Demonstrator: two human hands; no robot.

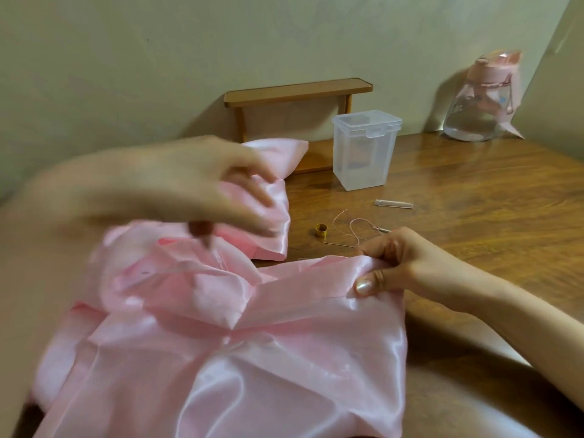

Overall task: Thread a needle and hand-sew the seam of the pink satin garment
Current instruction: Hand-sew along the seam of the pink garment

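Note:
The pink satin garment [240,352] lies crumpled across the near half of the wooden table [474,200]. My right hand [401,263] pinches its upper right edge between thumb and fingers. My left hand [196,184] is blurred above the garment's far folds, fingers spread and curved down onto the cloth; something small and dark red [200,229] shows under it. A needle [339,245] with pink thread [355,229] rests on the table just beyond my right hand, beside a gold thimble [320,230].
A clear plastic box [363,150] with a lid stands at the back, next to a small wooden shelf [297,90]. A clear needle tube [393,203] lies to the right of the thread. A pink-lidded water bottle [483,99] stands in the far right corner.

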